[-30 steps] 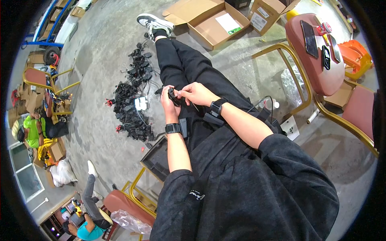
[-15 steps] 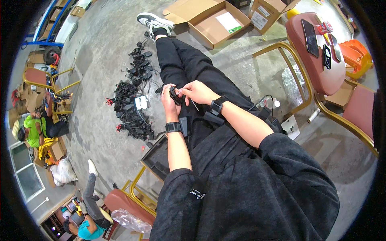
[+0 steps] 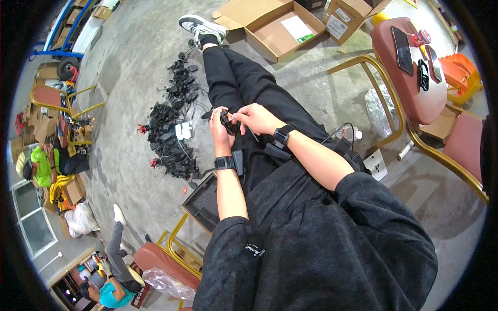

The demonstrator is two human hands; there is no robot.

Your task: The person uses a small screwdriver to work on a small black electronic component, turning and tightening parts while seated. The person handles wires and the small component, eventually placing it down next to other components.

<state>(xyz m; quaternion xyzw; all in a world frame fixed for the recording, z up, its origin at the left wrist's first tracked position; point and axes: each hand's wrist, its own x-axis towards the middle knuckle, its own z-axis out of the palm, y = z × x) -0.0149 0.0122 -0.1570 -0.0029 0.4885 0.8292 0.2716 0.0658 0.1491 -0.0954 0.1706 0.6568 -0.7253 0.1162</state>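
Note:
Over my lap, my left hand is closed around a small bundle of black cable. My right hand pinches at the bundle's right side; what lies between its fingertips is too small to make out. A thin pale strip sticks out below the right hand, and its other end is hidden. On the floor left of my legs lies a long heap of black cables with small black blocks and a few red ends.
White pieces lie on the heap. An open cardboard box stands beyond my feet. To the right, a chair carries a phone and other small items. A black tray sits by my left forearm. Two other people are at the far left.
Both hands stay together at the black cable bundle, with only slight finger movement. The whole view has shifted a little. At the far left, a person's hands have moved up.

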